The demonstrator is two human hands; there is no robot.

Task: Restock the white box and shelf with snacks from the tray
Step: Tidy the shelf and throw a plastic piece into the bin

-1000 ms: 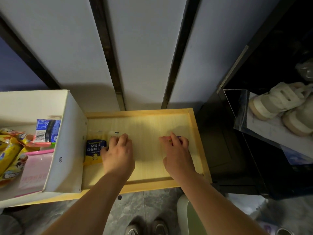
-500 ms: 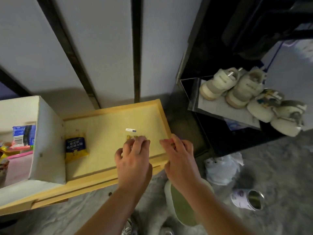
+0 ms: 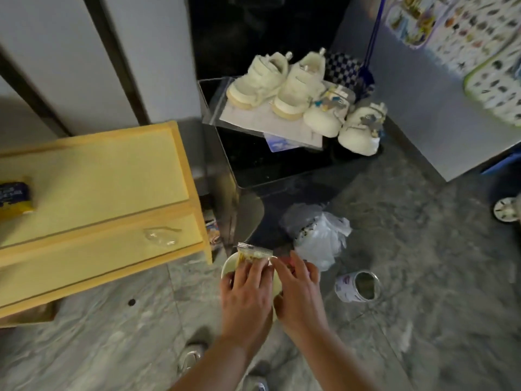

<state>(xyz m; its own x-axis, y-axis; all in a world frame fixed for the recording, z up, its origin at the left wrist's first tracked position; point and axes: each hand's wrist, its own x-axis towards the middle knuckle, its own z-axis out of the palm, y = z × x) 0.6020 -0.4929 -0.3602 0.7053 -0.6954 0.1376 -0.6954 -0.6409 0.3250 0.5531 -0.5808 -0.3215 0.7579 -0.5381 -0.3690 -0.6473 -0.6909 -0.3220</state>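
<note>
My left hand (image 3: pixel 245 292) is shut on a small clear-and-yellow snack packet (image 3: pixel 253 253), held over the pale round tray (image 3: pixel 227 268) on the floor. My right hand (image 3: pixel 298 289) is beside it, fingers curled on a small reddish packet (image 3: pixel 288 262) that is mostly hidden. The yellow wooden shelf (image 3: pixel 98 176) stands to the left, with a blue-and-yellow snack packet (image 3: pixel 14 197) lying on its top at the far left. A clear wrapper (image 3: pixel 162 238) lies on the shelf's lower ledge. The white box is out of view.
Several small pale shoes (image 3: pixel 290 88) sit on a clear box (image 3: pixel 214 108) at the back. A white plastic bag (image 3: pixel 324 241) and a tipped tin can (image 3: pixel 358 286) lie on the grey floor to my right. My shoes (image 3: pixel 191 358) show below.
Both hands left the shelf top and came down to the right, over the tray on the floor, each carrying a small packet. The view swung right and the white box left the frame.
</note>
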